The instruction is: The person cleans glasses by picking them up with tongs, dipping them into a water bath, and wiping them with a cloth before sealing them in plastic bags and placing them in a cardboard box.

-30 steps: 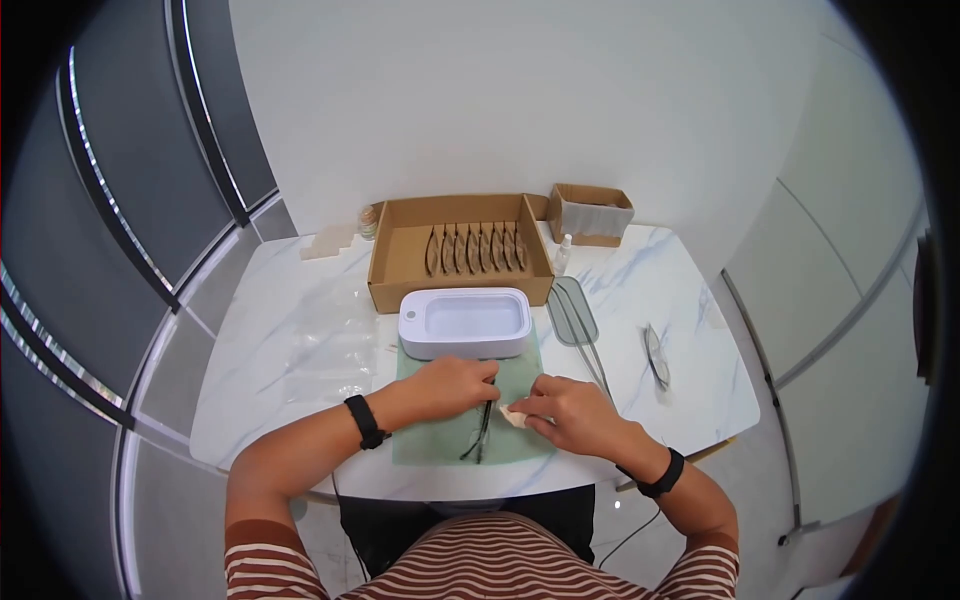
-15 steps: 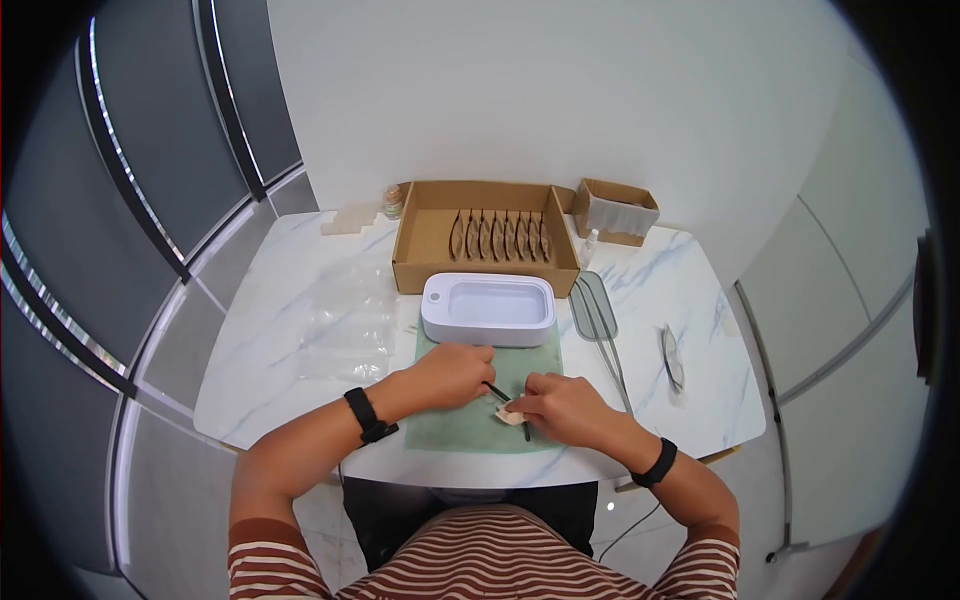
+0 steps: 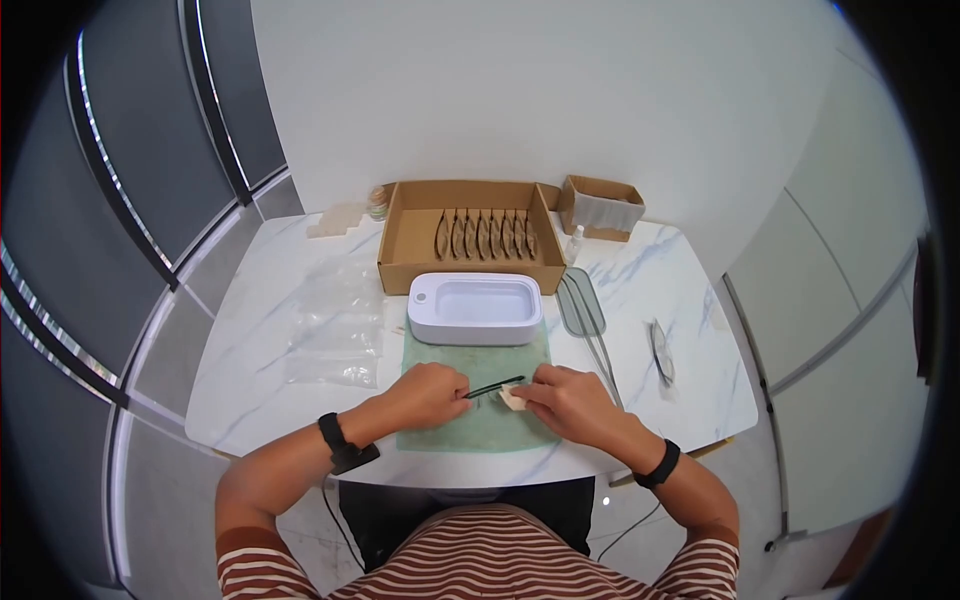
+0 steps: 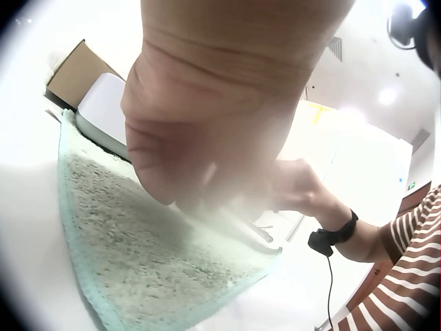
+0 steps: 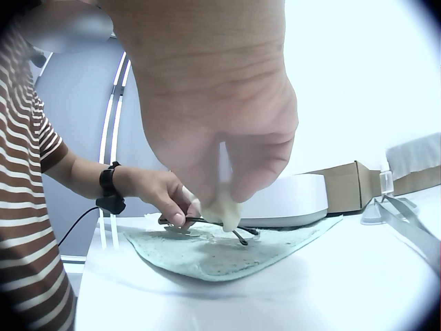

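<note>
My left hand (image 3: 430,394) grips a pair of eyeglasses (image 3: 486,389) by its front end, low over the green cloth mat (image 3: 460,432). Its dark, thin temples stick out toward the right, and their curved tips (image 5: 243,241) show in the right wrist view. Between thumb and fingers, my right hand (image 3: 572,402) pinches a cream wiping cloth (image 3: 513,398). This cloth lies against the temples. The left palm hides most of the frame front, and the left wrist view is hazy around the fingers.
Behind the mat stands a white ultrasonic cleaner (image 3: 475,333). Farther back, a cardboard box (image 3: 410,235) holds several glasses in a row. Right are a grey mesh strainer (image 3: 580,302), a spray bottle (image 3: 574,245) and bagged glasses (image 3: 661,355); left lie clear plastic bags (image 3: 338,335).
The eyeglasses have turned: their temples pointed down toward my body and now point right. My left hand has moved lower and slightly left, while the right keeps the cloth at the temples.
</note>
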Tool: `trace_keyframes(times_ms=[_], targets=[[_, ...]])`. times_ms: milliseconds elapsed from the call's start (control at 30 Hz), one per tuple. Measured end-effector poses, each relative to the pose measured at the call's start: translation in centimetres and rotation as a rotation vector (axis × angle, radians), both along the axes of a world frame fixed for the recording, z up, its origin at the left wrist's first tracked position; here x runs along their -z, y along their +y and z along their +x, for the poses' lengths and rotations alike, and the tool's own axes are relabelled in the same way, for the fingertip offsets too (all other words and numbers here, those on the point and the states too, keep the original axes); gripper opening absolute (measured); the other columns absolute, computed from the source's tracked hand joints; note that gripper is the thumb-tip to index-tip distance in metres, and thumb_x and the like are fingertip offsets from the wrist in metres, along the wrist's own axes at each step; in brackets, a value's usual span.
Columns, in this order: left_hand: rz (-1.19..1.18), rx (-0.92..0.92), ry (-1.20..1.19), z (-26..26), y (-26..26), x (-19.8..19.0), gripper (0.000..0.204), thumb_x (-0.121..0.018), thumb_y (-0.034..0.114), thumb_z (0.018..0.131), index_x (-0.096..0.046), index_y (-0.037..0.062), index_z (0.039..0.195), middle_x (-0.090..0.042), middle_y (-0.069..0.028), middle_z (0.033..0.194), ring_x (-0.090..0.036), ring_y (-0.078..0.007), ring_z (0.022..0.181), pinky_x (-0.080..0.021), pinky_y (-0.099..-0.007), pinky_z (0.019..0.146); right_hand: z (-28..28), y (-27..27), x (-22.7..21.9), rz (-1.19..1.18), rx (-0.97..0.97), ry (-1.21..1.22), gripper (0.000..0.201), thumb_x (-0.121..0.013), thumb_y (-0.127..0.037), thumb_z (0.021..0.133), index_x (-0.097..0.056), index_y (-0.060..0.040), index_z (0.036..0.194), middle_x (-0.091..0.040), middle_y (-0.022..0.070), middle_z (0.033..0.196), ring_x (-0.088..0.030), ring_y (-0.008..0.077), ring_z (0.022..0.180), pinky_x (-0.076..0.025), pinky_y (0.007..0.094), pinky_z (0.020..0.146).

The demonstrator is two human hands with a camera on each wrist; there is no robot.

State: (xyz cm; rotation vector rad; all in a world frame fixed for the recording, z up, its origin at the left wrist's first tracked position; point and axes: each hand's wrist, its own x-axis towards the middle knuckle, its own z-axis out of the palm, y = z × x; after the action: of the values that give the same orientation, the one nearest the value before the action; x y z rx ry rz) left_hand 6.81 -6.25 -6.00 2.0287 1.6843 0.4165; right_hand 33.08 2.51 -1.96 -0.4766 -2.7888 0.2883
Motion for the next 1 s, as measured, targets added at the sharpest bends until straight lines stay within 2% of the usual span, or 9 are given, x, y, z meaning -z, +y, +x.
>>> trace_keyframes(times_ms=[67,200,567,633,700,767,833,900,1000], targets=[[0.007,0.002,-0.015,0.2,0.0,-0.1,0.023,-0.070,0.025,0.085,-0.068,0.0019,0.084,-0.067,-0.0140,0.078,-0.064,-0.0351,0.073,-0.051,-0.0434,0.068,-1.3,0.5,0.8,0.016,-0.006,0.048,0.021,-0.071,-0.014,0.084,-0.077,-0.0158,0.104,-0.060,0.0046,0.086,-0.066,0.0267,0.079,-0.053,0.0395,0.060],[0.021,-0.027,-0.048,0.0,-0.6,-0.1,0.024,-0.071,0.025,0.085,-0.068,0.0014,0.084,-0.066,-0.0137,0.077,-0.064,-0.0345,0.072,-0.051,-0.0432,0.068,-2.4,1.4,2.6,0.039,-0.036,0.033,0.020,-0.070,-0.015,0.085,-0.076,-0.0155,0.103,-0.060,0.0049,0.086,-0.066,0.0271,0.079,-0.054,0.0398,0.061],[0.032,-0.073,-0.042,-0.1,-1.3,0.2,0.022,-0.071,0.026,0.085,-0.070,0.0038,0.083,-0.068,-0.0121,0.079,-0.066,-0.0314,0.074,-0.050,-0.0422,0.066,0.1,2.7,0.8,0.044,0.132,-0.297,0.017,-0.068,-0.015,0.084,-0.076,-0.0130,0.099,-0.062,0.0084,0.088,-0.067,0.0313,0.083,-0.056,0.0424,0.069],[0.041,-0.099,-0.017,0.0,-1.3,-0.2,0.022,-0.071,0.025,0.085,-0.070,0.0039,0.083,-0.069,-0.0121,0.080,-0.066,-0.0318,0.075,-0.051,-0.0424,0.066,0.1,2.7,1.1,0.054,0.107,-0.248,0.018,-0.069,-0.015,0.084,-0.076,-0.0125,0.100,-0.062,0.0087,0.089,-0.067,0.0318,0.084,-0.056,0.0426,0.070],[0.055,-0.131,-0.005,-0.1,-1.3,-0.7,0.021,-0.068,0.026,0.086,-0.072,0.0055,0.085,-0.071,-0.0156,0.083,-0.068,-0.0379,0.081,-0.052,-0.0479,0.071,-0.3,2.7,0.9,0.066,0.080,-0.197,0.020,-0.069,-0.014,0.083,-0.076,-0.0121,0.102,-0.062,0.0090,0.090,-0.067,0.0324,0.084,-0.056,0.0428,0.071],[0.061,-0.147,-0.006,-0.3,-1.4,-1.1,0.021,-0.068,0.025,0.086,-0.072,0.0053,0.084,-0.071,-0.0154,0.083,-0.068,-0.0379,0.081,-0.052,-0.0481,0.071,-1.6,2.1,-0.1,0.047,0.048,-0.013,0.024,-0.069,-0.013,0.083,-0.075,-0.0119,0.106,-0.062,0.0086,0.092,-0.067,0.0322,0.085,-0.056,0.0427,0.072],[0.064,-0.161,-0.007,-0.4,-1.4,-1.1,0.021,-0.068,0.025,0.086,-0.071,0.0052,0.083,-0.071,-0.0153,0.082,-0.068,-0.0378,0.081,-0.052,-0.0484,0.071,-2.7,2.2,0.2,0.013,0.030,-0.002,0.023,-0.068,-0.013,0.083,-0.075,-0.0117,0.106,-0.062,0.0090,0.091,-0.067,0.0325,0.085,-0.056,0.0430,0.073],[0.082,-0.153,0.012,-0.5,-1.4,-0.6,0.021,-0.071,0.026,0.085,-0.071,0.0048,0.084,-0.069,-0.0123,0.081,-0.066,-0.0340,0.077,-0.052,-0.0432,0.068,-4.3,2.2,1.2,-0.016,0.008,0.010,0.023,-0.068,-0.013,0.083,-0.074,-0.0116,0.105,-0.062,0.0095,0.090,-0.067,0.0329,0.085,-0.056,0.0433,0.073],[0.016,-0.137,-0.002,-0.7,-1.7,-0.7,0.022,-0.070,0.026,0.087,-0.071,0.0048,0.086,-0.069,-0.0130,0.083,-0.066,-0.0341,0.077,-0.052,-0.0432,0.070,-6.8,2.6,2.8,-0.054,-0.138,-0.027,0.019,-0.067,-0.013,0.084,-0.074,-0.0104,0.101,-0.063,0.0114,0.088,-0.067,0.0343,0.084,-0.055,0.0453,0.074]])
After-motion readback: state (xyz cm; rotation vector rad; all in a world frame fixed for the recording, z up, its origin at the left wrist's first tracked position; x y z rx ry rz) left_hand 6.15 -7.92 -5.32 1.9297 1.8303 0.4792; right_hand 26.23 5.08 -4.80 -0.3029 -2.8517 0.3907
